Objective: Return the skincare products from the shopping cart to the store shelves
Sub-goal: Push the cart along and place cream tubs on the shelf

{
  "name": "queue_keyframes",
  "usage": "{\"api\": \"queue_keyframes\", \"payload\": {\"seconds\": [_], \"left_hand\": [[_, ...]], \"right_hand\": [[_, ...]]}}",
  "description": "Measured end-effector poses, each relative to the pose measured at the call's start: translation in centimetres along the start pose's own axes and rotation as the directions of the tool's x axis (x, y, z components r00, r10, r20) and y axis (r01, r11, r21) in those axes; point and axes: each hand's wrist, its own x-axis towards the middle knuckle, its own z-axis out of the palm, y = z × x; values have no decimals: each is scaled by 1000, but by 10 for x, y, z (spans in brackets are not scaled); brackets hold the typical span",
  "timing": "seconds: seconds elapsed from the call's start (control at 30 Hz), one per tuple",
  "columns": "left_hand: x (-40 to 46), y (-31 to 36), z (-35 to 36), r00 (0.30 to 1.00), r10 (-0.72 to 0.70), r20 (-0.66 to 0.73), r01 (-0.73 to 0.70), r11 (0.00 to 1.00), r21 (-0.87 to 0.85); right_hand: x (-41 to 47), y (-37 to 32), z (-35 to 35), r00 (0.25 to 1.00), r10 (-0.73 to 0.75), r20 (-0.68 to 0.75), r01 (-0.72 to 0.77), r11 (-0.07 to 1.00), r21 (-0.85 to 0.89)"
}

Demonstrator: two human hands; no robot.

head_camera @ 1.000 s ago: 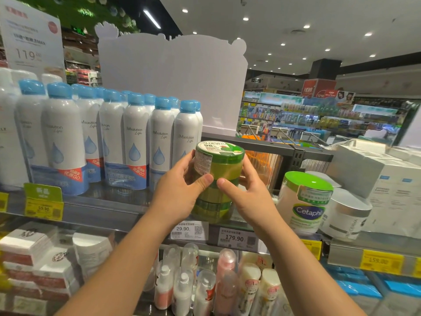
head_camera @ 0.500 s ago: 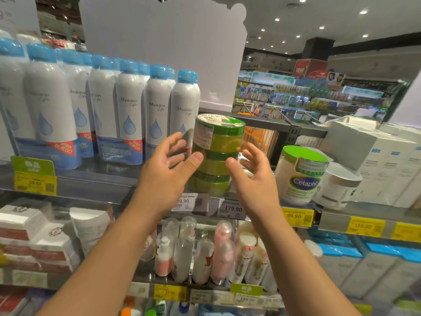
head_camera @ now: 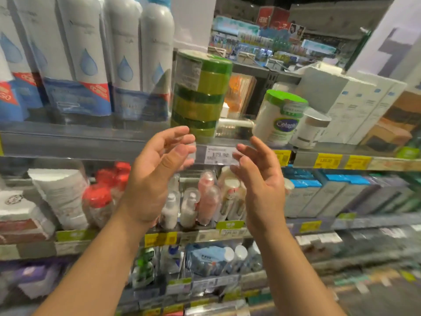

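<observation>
The stack of green jars (head_camera: 200,96) stands upright on the shelf (head_camera: 68,142) just right of the white spray bottles (head_camera: 127,60), above both hands and apart from them. The left hand (head_camera: 157,176) and right hand (head_camera: 257,176) hang below the shelf edge — palms facing, fingers loosely curled, holding nothing. A second ago both hands clasped the stack; since then they have let go and dropped lower.

Jar stack (head_camera: 200,96) — green and yellow-green bands; white-blue spray cans (head_camera: 157,65).

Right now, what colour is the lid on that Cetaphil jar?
Bright green, on a white Cetaphil jar; the head camera shows it clearly.
</observation>
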Motion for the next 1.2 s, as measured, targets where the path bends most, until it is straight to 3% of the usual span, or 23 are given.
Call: {"api": "queue_keyframes", "payload": {"seconds": [0.23,0.5,0.7,0.87,1.07,1.2], "left_hand": [[-32,-26,54,964,-116,239,116,993,14],[-83,-52,171,876,-175,449,203,979,-15],[-173,-72,287,728,-254,637,331,944,-2],[-252,-84,369,576,-344,741,440,895,74],[-312,-89,422,423,-453,785,414,867,278],[-328,-93,445,331,-518,789,378,839,392]], "right_hand": [[-45,-10,-68,980,181,-82,-184,983,-26],[-106,-42,-188,939,236,-251,-258,965,-57],[-191,-75,-307,855,245,-457,-295,955,-40],[-267,-91,-390,724,272,-633,-341,940,13],[-327,-106,-450,586,253,-769,-364,931,29],[-350,-108,-473,532,248,-809,-372,927,39]]}}
